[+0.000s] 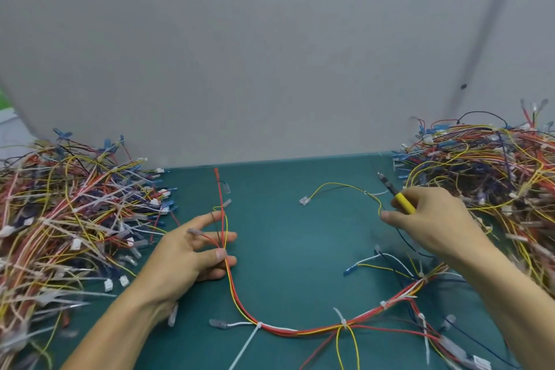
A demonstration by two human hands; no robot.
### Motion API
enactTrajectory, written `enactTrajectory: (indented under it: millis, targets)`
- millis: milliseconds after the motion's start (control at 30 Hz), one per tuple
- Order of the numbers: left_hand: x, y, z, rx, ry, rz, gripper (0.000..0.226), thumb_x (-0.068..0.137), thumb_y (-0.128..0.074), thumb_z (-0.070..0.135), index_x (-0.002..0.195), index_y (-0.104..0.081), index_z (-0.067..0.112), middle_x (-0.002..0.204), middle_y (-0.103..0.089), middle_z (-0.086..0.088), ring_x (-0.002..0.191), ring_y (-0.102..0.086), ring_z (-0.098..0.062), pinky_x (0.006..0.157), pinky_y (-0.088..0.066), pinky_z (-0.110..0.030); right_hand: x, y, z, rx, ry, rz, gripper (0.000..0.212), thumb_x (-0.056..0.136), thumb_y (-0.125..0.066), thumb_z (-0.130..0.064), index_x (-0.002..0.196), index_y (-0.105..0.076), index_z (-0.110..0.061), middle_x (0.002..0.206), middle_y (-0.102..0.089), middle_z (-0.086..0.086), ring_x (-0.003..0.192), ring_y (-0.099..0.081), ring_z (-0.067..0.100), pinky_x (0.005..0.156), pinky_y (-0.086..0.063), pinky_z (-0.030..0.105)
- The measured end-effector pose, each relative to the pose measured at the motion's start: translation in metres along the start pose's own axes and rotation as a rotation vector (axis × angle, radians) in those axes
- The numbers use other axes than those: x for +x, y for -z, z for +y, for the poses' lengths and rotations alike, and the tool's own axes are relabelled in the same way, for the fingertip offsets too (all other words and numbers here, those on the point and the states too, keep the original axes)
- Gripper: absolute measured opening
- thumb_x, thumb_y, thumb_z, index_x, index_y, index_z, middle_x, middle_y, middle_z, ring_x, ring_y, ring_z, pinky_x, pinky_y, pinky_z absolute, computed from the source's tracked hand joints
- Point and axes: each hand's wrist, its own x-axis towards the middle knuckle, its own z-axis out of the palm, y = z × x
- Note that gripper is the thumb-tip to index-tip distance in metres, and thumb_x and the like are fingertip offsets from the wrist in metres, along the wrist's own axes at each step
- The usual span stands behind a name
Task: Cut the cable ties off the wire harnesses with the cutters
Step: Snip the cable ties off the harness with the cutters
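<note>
Left hand (192,258) pinches the harness (240,305), thumb against splayed fingers, likely steadying it. Right hand (435,219), over the harness's far branch, grips the cutters (404,204) (cable ties (249,342) still uncut).

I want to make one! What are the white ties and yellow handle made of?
The white cable tie is probably plastic: matte, thin, stiff tail. On the cutters, the yellow handle looks smooth plastic or rubber; the dark tip, maybe metal.
</note>
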Motion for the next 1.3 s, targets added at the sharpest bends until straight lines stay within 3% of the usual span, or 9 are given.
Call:
enactTrajectory:
  millis: [133, 433, 533, 633, 833, 967, 1067, 1200, 1300]
  targets:
    - [0.0, 0.002, 0.0, -0.023, 0.027, -0.001, 0.049, 0.085, -0.057, -0.015, 0.112, -0.063, 0.025, 0.103, -0.073, -0.006, 0.081, -0.072, -0.028, 0.068, -0.059, -0.034, -0.003, -0.013, -0.001, -0.055, -0.002, -0.069, 0.018, 0.074, -0.078, -0.029, 0.074, -0.063, -0.021, 0.066, -0.062, -0.009, 0.076, -0.057, 0.024, 0.066, -0.039, 0.03]
    - [-0.003, 0.008, 0.01, -0.095, 0.146, -0.01, 0.033, 0.097, -0.038, -0.009, 0.113, -0.06, 0.009, 0.103, -0.074, -0.006, 0.087, -0.072, -0.031, 0.065, -0.06, -0.032, -0.011, -0.042, -0.007, -0.087, 0.188, -0.139, 0.019, 0.083, -0.065, -0.03, 0.069, -0.053, -0.024, 0.062, -0.057, -0.003, 0.069, -0.049, 0.024, 0.057, -0.034, 0.033]
    - [-0.004, 0.014, 0.013, -0.116, 0.181, -0.025, 0.025, 0.095, -0.045, -0.005, 0.111, -0.06, 0.007, 0.104, -0.074, -0.007, 0.085, -0.072, -0.03, 0.068, -0.059, -0.034, -0.01, -0.039, -0.009, -0.054, 0.204, -0.17, 0.018, 0.086, -0.065, -0.034, 0.072, -0.057, -0.025, 0.061, -0.06, -0.002, 0.064, -0.053, 0.017, 0.053, -0.038, 0.026]
    - [-0.004, 0.018, 0.013, -0.062, 0.17, -0.037, 0.023, 0.09, -0.057, 0.0, 0.109, -0.06, 0.01, 0.101, -0.074, -0.004, 0.086, -0.072, -0.03, 0.071, -0.058, -0.035, -0.007, -0.028, -0.009, 0.057, 0.174, -0.178, 0.017, 0.087, -0.065, -0.034, 0.08, -0.062, -0.02, 0.067, -0.065, 0.0, 0.069, -0.06, 0.019, 0.064, -0.046, 0.031]
    - [-0.002, 0.014, 0.007, 0.033, 0.116, 0.071, 0.021, 0.083, -0.064, -0.007, 0.099, -0.064, 0.008, 0.086, -0.075, -0.009, 0.06, -0.067, -0.017, 0.05, -0.055, -0.026, 0.001, 0.005, -0.002, 0.15, 0.126, -0.071, 0.011, 0.087, -0.068, -0.029, 0.081, -0.063, -0.021, 0.074, -0.064, 0.002, 0.072, -0.058, 0.021, 0.065, -0.041, 0.031]
    - [0.002, 0.013, 0.004, 0.226, 0.021, 0.158, 0.028, 0.078, -0.07, -0.007, 0.101, -0.065, 0.007, 0.079, -0.075, -0.005, 0.058, -0.066, -0.014, 0.045, -0.051, -0.024, 0.001, 0.018, 0.002, 0.045, 0.107, -0.238, 0.019, 0.082, -0.073, -0.033, 0.08, -0.064, -0.017, 0.076, -0.067, 0.005, 0.073, -0.063, 0.025, 0.068, -0.048, 0.037]
    - [0.004, 0.015, 0.0, 0.556, -0.064, 0.228, 0.031, 0.072, -0.081, 0.01, 0.099, -0.069, 0.019, 0.075, -0.075, 0.009, 0.072, -0.07, -0.011, 0.066, -0.055, -0.031, -0.001, 0.023, 0.003, -0.023, 0.11, -0.401, 0.022, 0.075, -0.079, -0.034, 0.084, -0.066, -0.018, 0.08, -0.07, 0.004, 0.075, -0.066, 0.02, 0.074, -0.051, 0.038]
    - [0.002, 0.014, 0.002, 0.888, -0.15, 0.324, 0.04, 0.068, -0.084, 0.036, 0.104, -0.068, 0.028, 0.066, -0.063, 0.025, 0.084, -0.064, -0.01, 0.073, -0.042, -0.028, -0.003, 0.02, 0.002, -0.113, 0.118, -0.571, 0.022, 0.071, -0.083, -0.026, 0.083, -0.065, -0.024, 0.079, -0.069, -0.004, 0.065, -0.063, 0.002, 0.057, -0.045, 0.015]
    - [0.002, 0.011, 0.002, 1.005, -0.181, 0.373, 0.059, 0.066, -0.083, 0.046, 0.117, -0.059, 0.029, 0.066, -0.052, 0.029, 0.095, -0.063, -0.02, 0.078, -0.046, -0.033, -0.003, 0.009, 0.001, -0.183, 0.133, -0.548, 0.021, 0.071, -0.082, -0.025, 0.082, -0.064, -0.027, 0.075, -0.067, -0.009, 0.064, -0.061, 0.0, 0.057, -0.043, 0.013]
